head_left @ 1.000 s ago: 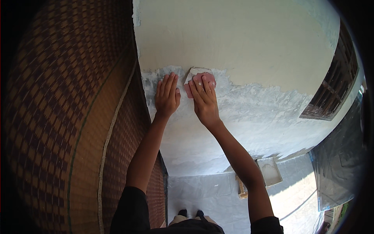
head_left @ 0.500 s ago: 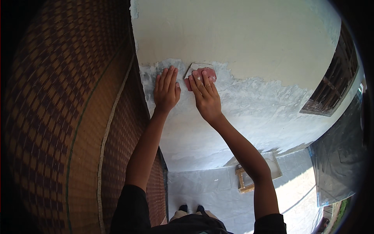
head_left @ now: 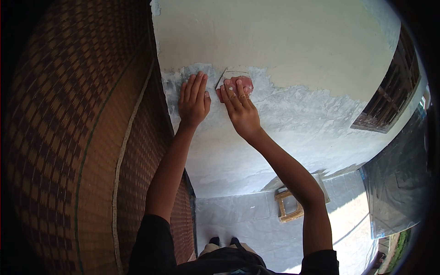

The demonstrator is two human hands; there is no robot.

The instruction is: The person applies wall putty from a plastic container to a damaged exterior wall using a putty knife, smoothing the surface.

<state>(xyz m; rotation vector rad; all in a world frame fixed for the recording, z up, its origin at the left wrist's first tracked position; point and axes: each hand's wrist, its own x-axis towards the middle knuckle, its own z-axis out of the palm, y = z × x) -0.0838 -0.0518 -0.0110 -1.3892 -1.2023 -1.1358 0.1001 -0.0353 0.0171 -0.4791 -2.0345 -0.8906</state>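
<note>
My left hand (head_left: 193,101) lies flat against the wall (head_left: 275,41), fingers stretched upward, on a grey-white patch by the wall's left edge. To its right, my right hand (head_left: 243,110) presses a folded piece of reddish sandpaper (head_left: 246,84) onto the wall, its fingers spread across the sheet. A pale flap of the sheet shows above the fingertips, and white dust spots mark the red side. The palm hides the lower part of the sheet. Around both hands the surface is rough and patchy, with smoother cream paint above.
A woven brown panel (head_left: 59,137) runs along my left. At right is a dark slatted wooden window or vent (head_left: 389,91). A small wooden frame (head_left: 291,215) rests on the grey tiled floor (head_left: 233,211), and a dark sheet (head_left: 396,174) hangs at far right.
My view has shifted slightly, so the wall appears a little higher. Both hands stay at nearly the same spots on the wall, the right still on the sandpaper.
</note>
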